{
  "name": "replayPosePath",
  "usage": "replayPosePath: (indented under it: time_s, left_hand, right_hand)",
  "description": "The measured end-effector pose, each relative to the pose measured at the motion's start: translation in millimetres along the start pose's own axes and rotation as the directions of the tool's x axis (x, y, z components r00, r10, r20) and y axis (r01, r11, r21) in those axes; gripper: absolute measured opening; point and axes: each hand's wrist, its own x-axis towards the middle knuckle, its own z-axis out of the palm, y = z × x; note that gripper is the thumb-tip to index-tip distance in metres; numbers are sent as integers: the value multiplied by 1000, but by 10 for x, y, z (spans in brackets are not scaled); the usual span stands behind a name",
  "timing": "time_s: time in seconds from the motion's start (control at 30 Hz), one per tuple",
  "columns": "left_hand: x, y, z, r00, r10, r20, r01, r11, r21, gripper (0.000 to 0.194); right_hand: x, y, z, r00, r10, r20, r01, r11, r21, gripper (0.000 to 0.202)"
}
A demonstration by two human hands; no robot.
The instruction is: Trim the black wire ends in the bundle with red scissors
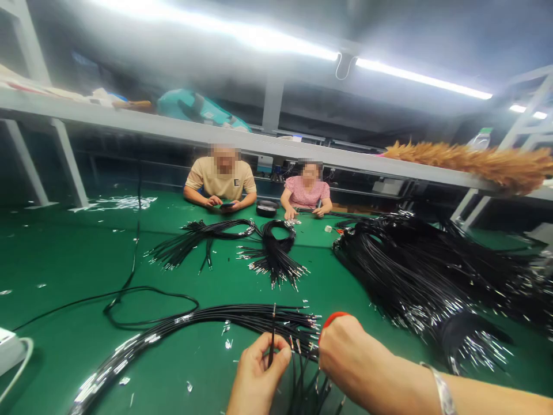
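Observation:
Near the bottom middle, my left hand (262, 369) pinches a thin black cable (272, 340) between thumb and fingers, its metal tip pointing up. My right hand (345, 354) is closed around a red-handled tool (334, 317); only the curved red handle shows, so its kind is hidden. Between and below the hands, several loose black cable ends hang, with bare metal tips. Just behind my left hand, a long bundle of black cables (203, 316) runs from the lower left, its stripped ends by my right hand.
Two coiled cable bundles (276, 245) lie mid-table, and a large cable pile (401, 259) covers the right. Two people sit opposite, one holding a phone (227, 205). A loose black cord (151, 288) and plastic scraps lie left. A shelf (259, 138) spans overhead.

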Motion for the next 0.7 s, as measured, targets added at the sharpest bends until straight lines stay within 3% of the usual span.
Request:
replayPosePath:
  time_s: [0.07, 0.13, 0.23, 0.3, 0.33, 0.37, 0.43, 0.47, 0.5, 0.6, 0.7]
  left_hand:
    - [31, -78, -10, 997, -68, 22, 69, 994, -80, 27]
    - [60, -151, -13, 995, -92, 40, 96, 985, -146, 34]
    - [93, -211, -16, 990, -128, 52, 137, 964, -226, 43]
    - [102, -215, -22, 983, -160, 86, 177, 951, -255, 43]
    - [102, -209, -26, 977, -180, 116, 205, 945, -253, 41]
    - [100, -200, -29, 969, -194, 150, 226, 945, -237, 40]
    - [90, -179, -28, 960, -198, 199, 231, 961, -155, 40]
    - [83, -169, -25, 958, -195, 209, 219, 971, -98, 41]
    - [77, -159, -20, 959, -191, 208, 203, 978, -42, 42]
    - [67, -140, -4, 960, -202, 193, 190, 979, 75, 44]
    - [73, -155, -4, 958, -237, 162, 235, 972, 30, 47]
  right_hand:
    - [27, 100, -17, 984, 155, -91, -125, 955, 269, 25]
    - [62, 194, -15, 950, 287, -126, -208, 877, 433, 23]
    - [117, 247, 78, 918, 364, -154, -236, 817, 526, 22]
    - [160, 201, 194, 911, 398, -110, -222, 697, 682, 27]
    - [185, 160, 255, 913, 403, -65, -199, 578, 791, 30]
    - [210, 113, 310, 920, 393, 12, -149, 320, 936, 31]
    - [262, 22, 382, 923, 381, 58, -12, -122, 992, 35]
    - [287, -12, 396, 921, 387, 55, 57, -273, 960, 34]
    - [311, -34, 398, 915, 402, 37, 114, -346, 931, 33]
    - [359, -27, 381, 912, 410, 0, 188, -419, 888, 26]
    - [355, 29, 420, 903, 429, -3, 200, -415, 887, 24]
